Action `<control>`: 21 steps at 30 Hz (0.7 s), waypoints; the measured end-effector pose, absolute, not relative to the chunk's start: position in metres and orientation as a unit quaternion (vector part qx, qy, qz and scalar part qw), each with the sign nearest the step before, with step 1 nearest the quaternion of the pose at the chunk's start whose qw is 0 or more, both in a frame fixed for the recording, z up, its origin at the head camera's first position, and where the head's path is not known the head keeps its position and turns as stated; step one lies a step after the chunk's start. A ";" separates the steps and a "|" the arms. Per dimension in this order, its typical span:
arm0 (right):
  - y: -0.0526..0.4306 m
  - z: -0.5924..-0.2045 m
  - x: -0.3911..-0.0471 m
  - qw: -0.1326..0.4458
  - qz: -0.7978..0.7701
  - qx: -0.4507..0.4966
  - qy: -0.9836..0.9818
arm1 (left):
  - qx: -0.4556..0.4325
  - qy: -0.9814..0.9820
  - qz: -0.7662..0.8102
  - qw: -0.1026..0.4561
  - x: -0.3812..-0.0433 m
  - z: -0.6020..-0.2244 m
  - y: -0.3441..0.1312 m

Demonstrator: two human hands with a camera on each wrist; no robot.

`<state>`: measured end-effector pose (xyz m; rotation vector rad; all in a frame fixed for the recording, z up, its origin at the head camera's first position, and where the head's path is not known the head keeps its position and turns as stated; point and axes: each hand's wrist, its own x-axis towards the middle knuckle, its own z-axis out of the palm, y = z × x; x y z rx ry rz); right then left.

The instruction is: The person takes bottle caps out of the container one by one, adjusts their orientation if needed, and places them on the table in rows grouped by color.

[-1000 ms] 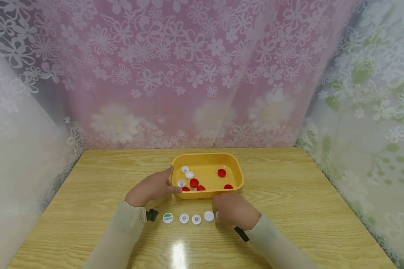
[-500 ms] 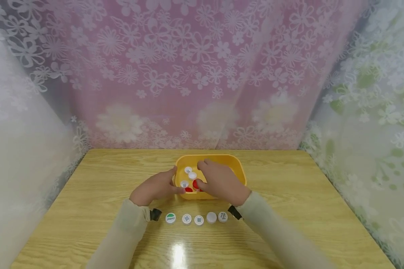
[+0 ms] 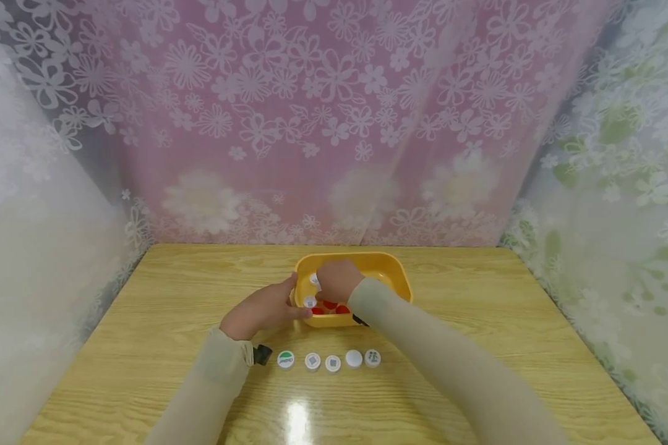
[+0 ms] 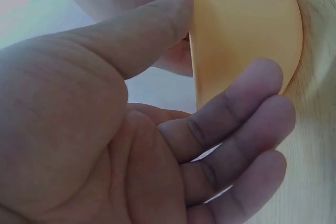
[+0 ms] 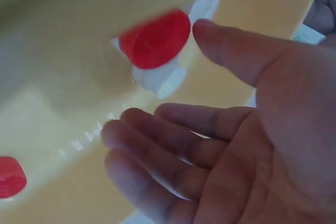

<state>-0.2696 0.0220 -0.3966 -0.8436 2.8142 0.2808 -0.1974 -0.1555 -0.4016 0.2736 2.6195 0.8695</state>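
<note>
A yellow plastic tub [image 3: 398, 272] on the wooden table holds red and white bottle caps. My left hand [image 3: 256, 314] grips its near left corner, thumb at the rim and fingers bent along the outer wall [image 4: 241, 30]. Inside the tub reaches my right hand [image 3: 339, 281], over its left half. In the right wrist view, thumb and fingers stand apart with nothing between them, close to a red cap [image 5: 157, 40] and a white cap [image 5: 160, 80]. Another white cap [image 3: 310, 301] lies by the left wall. The right hand and sleeve hide much of the tub's inside.
In front of the tub runs a row of several white caps. A cap with a green print [image 3: 286, 360] is leftmost, a plain white cap [image 3: 353, 359] stands further right, and a cap with dark marks [image 3: 372, 358] ends the row. Flowered curtains [image 3: 334, 154] surround the table.
My right hand has left the rightmost cap of the row, risen over the tub's rim and moved into its left half. The left hand keeps its grip on the tub.
</note>
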 end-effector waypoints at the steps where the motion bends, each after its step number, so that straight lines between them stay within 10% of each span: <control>1: 0.021 -0.399 -0.271 0.099 0.103 -0.281 0.949 | 0.096 0.929 0.309 0.181 -0.197 -0.402 -0.155; 21: 0.019 -0.423 -0.260 0.069 0.158 -0.292 0.941 | 0.093 0.928 0.315 0.176 -0.198 -0.407 -0.154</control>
